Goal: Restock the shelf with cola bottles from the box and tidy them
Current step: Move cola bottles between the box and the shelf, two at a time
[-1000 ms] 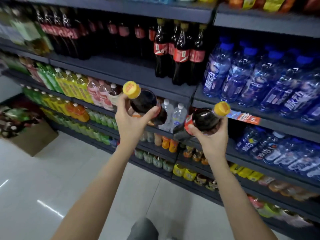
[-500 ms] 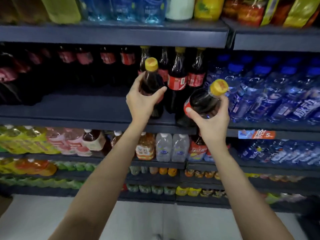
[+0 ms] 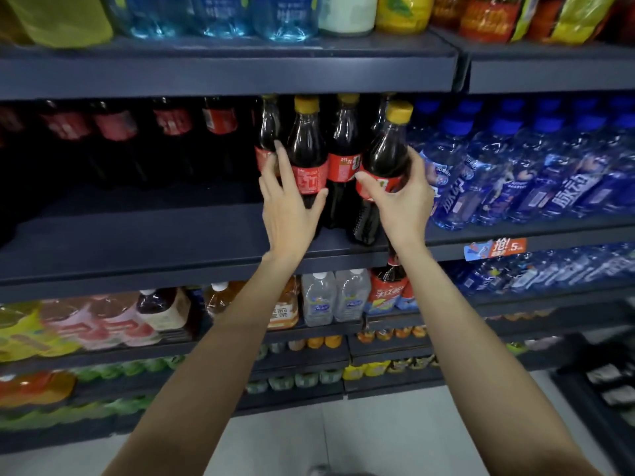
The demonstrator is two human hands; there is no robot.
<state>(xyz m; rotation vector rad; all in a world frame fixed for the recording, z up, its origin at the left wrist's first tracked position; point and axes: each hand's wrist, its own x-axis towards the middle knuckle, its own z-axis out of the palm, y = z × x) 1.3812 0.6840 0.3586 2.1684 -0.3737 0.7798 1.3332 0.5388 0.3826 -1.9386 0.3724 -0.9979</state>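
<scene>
Two dark cola bottles with yellow caps and red labels stand upright on the dark blue shelf. My left hand wraps the lower body of the left cola bottle. My right hand grips the right cola bottle around its label, its base touching the shelf near the front edge. Between and behind them stand more cola bottles of the same kind. The box is out of view.
Left of my hands the cola shelf is bare at the front, with red-capped cola bottles deep at the back. Blue water bottles crowd the right. A shelf board hangs close above the caps. Mixed drinks fill the lower shelves.
Both hands have brought their bottles up from in front of the lower shelves, tipped them upright and set them on the cola shelf. The view has risen and closed in.
</scene>
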